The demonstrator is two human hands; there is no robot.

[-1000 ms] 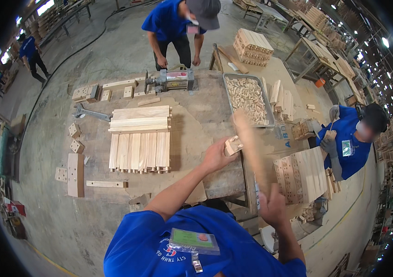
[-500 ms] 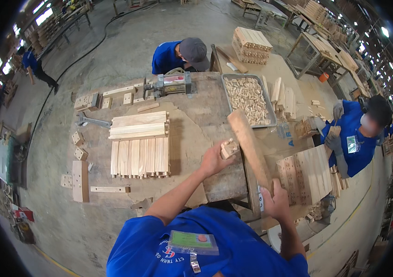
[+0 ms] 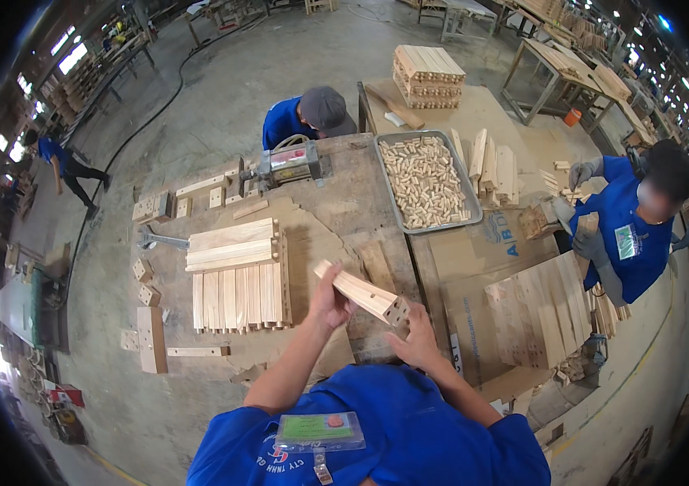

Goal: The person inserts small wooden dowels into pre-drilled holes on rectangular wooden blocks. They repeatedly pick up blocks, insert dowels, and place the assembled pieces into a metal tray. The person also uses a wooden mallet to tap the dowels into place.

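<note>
My left hand [image 3: 331, 304] is wrapped round the far end of a square wooden leg [image 3: 365, 293], held tilted above the table. One dark hole shows in its side and several in its near end. Around that near end my right hand [image 3: 419, 338] is curled, fingers and thumb against the wood. Just behind the leg a brown wooden piece [image 3: 377, 266] lies on the table, partly covered. Left of my hands stands a stack of wooden bars [image 3: 235, 298] with dowel ends sticking out, more bars [image 3: 231, 245] lying crosswise on top.
A grey tray [image 3: 389, 182] of wooden dowels stands at the back right. Further left are a clamp-like machine [image 3: 288, 164], a wrench [image 3: 158, 237] and drilled blocks [image 3: 150, 340]. One co-worker [image 3: 636, 211] handles wood at right; another [image 3: 300, 117] bends behind the table.
The wooden mallet has left my right hand, which now holds the leg's near end. The leg has turned from end-on to lengthwise. My left hand has moved left and nearer.
</note>
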